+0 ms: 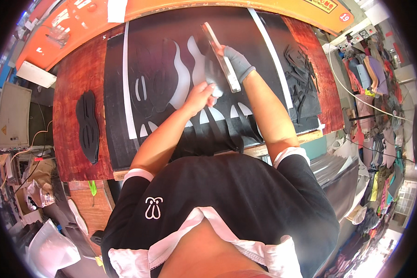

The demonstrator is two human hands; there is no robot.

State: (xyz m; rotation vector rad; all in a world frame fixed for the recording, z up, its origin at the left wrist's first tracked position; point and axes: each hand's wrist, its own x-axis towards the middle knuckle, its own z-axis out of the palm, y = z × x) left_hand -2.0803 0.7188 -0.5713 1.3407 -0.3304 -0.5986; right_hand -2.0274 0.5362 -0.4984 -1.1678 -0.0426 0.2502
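Observation:
My right hand [237,65], in a grey glove, grips a long cutting die [221,58] tilted up on its edge, pale along its side. It is above a black sheet [162,51] with curved cut-outs through which white shows. My bare left hand [200,98] is just left of the die's near end, fingers closed together. Something whitish and blurred sits at its fingertips; I cannot make out what it is. Near the sheet's front edge, black flaps hang between several white gaps.
A stack of black cut pieces [88,127] lies on the red wooden board [66,111] at left. Thin black offcut strips [301,69] are heaped at right. An orange machine beam [171,5] spans the far side. Coloured pieces [373,74] hang beyond the bench at right.

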